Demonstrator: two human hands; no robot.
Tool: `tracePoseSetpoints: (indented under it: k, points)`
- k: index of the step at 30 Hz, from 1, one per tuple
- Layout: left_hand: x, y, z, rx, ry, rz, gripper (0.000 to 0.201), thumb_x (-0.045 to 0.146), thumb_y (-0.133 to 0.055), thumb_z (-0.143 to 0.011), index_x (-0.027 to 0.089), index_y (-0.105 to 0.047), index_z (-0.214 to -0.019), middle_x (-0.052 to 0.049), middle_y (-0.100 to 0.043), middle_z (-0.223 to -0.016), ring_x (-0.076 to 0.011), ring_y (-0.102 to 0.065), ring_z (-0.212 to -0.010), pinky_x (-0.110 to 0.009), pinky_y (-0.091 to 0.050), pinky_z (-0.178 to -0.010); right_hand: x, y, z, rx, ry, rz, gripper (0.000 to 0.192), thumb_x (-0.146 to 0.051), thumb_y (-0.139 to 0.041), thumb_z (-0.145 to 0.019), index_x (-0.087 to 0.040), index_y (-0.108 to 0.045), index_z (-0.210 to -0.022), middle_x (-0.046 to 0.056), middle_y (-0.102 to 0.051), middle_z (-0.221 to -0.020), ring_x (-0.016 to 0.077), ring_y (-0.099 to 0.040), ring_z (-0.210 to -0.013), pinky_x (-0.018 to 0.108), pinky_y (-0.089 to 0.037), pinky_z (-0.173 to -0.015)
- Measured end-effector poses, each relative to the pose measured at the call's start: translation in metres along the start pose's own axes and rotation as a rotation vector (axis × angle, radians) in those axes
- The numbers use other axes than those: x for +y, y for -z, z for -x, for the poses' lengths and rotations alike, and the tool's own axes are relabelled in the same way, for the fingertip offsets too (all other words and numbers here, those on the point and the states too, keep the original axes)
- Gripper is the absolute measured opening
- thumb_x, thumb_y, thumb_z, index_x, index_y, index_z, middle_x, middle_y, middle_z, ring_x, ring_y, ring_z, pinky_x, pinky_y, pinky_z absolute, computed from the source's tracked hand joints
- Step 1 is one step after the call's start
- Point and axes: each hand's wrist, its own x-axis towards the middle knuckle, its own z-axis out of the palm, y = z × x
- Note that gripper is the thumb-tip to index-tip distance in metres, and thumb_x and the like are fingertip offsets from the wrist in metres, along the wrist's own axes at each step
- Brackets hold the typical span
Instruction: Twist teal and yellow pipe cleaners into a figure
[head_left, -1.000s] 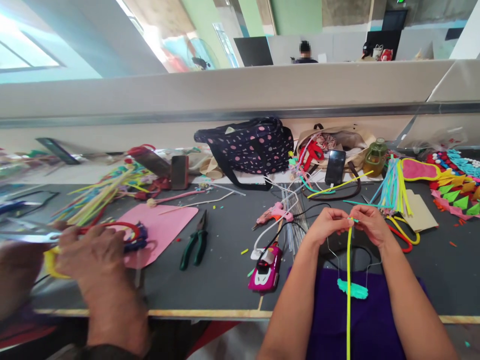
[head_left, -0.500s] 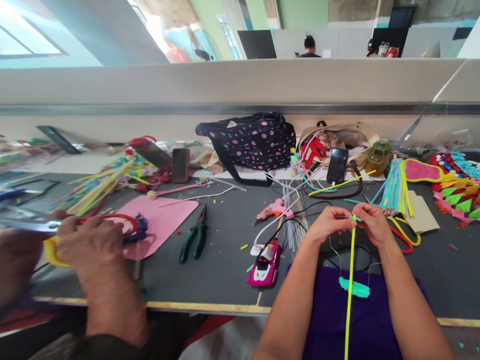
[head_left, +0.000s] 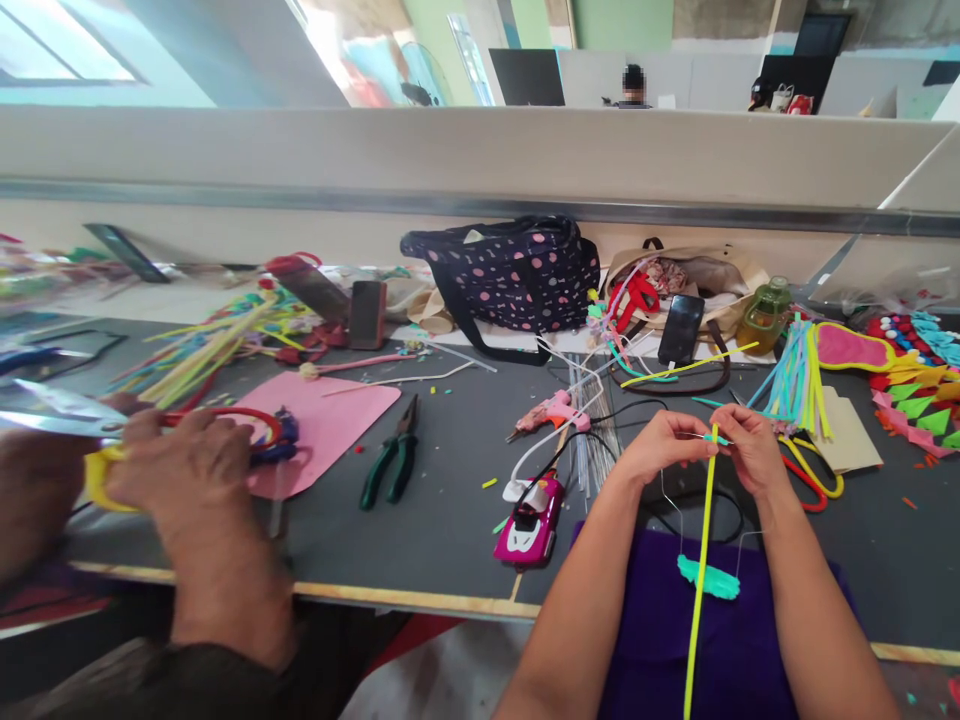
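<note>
My left hand (head_left: 671,442) is closed in a pinch on a thin wire beside a small teal piece (head_left: 716,440). Facing it, my right hand (head_left: 750,445) pinches the top of a long yellow pipe cleaner (head_left: 703,560), where it crosses that teal piece. The yellow stem hangs down toward my lap. Below my hands a fuzzy teal piece (head_left: 720,582) dangles on thin wire over purple cloth (head_left: 652,640). My fingertips partly hide how the wire and the stem meet. Red-and-yellow-handled scissors (head_left: 814,478) lie right of my right wrist.
At left, a co-worker's hand (head_left: 184,465) holds scissors (head_left: 60,412) near pink paper (head_left: 345,420). Green-handled pliers (head_left: 391,465), a pink glue gun (head_left: 551,415) and a magenta power strip (head_left: 529,530) with cords lie between us. Bags (head_left: 510,275), a phone (head_left: 681,330) and a bottle (head_left: 765,315) stand behind.
The view has shifted slightly. My hands keep the same pinch on the yellow pipe cleaner and wire. At left, the co-worker's scissors blades appear farther apart.
</note>
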Motion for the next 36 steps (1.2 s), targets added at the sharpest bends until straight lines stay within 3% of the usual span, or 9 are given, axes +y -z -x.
tracePoseSetpoints:
  k: [8,14,17,21,25,36]
  points:
    - [0.002,0.001,0.0,0.053,-0.013,0.018,0.032,0.038,-0.08,-0.059,0.011,-0.07,-0.073,-0.001,-0.062,-0.063,-0.0066,-0.048,-0.051,-0.019,-0.036,-0.047,0.004,-0.001,-0.001,-0.029,0.05,0.02,0.026,-0.041,-0.076,-0.07,-0.019,-0.062,-0.069,-0.005,-0.052,-0.058,0.007,-0.04,-0.049,0.018,-0.028,-0.042]
    - [0.0,0.0,-0.002,0.026,0.001,0.04,0.033,0.04,-0.079,-0.061,0.011,-0.07,-0.073,-0.002,-0.062,-0.063,-0.0069,-0.049,-0.051,-0.02,-0.036,-0.048,0.004,-0.001,-0.002,0.015,0.263,0.183,0.019,-0.04,-0.071,-0.075,-0.023,-0.065,-0.083,-0.001,-0.064,-0.074,0.0113,-0.052,-0.058,0.021,-0.04,-0.046]
    - [-0.002,0.001,-0.004,0.036,-0.023,0.065,0.032,0.04,-0.078,-0.061,0.011,-0.068,-0.07,-0.001,-0.06,-0.059,-0.0065,-0.048,-0.05,-0.02,-0.035,-0.047,0.004,0.001,-0.003,0.016,0.309,0.27,0.017,-0.04,-0.068,-0.078,-0.024,-0.065,-0.083,0.0,-0.065,-0.077,0.0121,-0.054,-0.06,0.022,-0.041,-0.047]
    - [-0.005,0.003,-0.007,0.055,-0.032,0.071,0.032,0.041,-0.076,-0.063,0.011,-0.065,-0.066,0.0,-0.058,-0.057,-0.0062,-0.048,-0.048,-0.02,-0.034,-0.046,0.004,0.003,-0.004,0.017,0.385,0.317,0.022,-0.037,-0.067,-0.08,-0.027,-0.065,-0.099,0.0,-0.067,-0.089,0.0131,-0.057,-0.066,0.023,-0.043,-0.049]
    - [-0.006,0.004,-0.008,0.076,-0.028,0.067,0.034,0.043,-0.076,-0.062,0.011,-0.065,-0.067,0.001,-0.059,-0.059,-0.0059,-0.048,-0.049,-0.02,-0.036,-0.047,0.004,0.004,-0.005,-0.02,0.455,0.455,0.012,-0.034,-0.063,-0.082,-0.024,-0.069,-0.087,0.001,-0.066,-0.093,0.0126,-0.056,-0.067,0.023,-0.044,-0.051]
    - [-0.006,0.005,-0.01,0.102,-0.036,0.033,0.035,0.044,-0.077,-0.063,0.011,-0.064,-0.07,0.002,-0.059,-0.061,-0.0046,-0.047,-0.049,-0.019,-0.036,-0.047,0.008,0.008,-0.009,-0.017,0.467,0.529,0.019,-0.038,-0.063,-0.082,-0.023,-0.069,-0.09,0.002,-0.065,-0.094,0.0125,-0.056,-0.067,0.024,-0.045,-0.052]
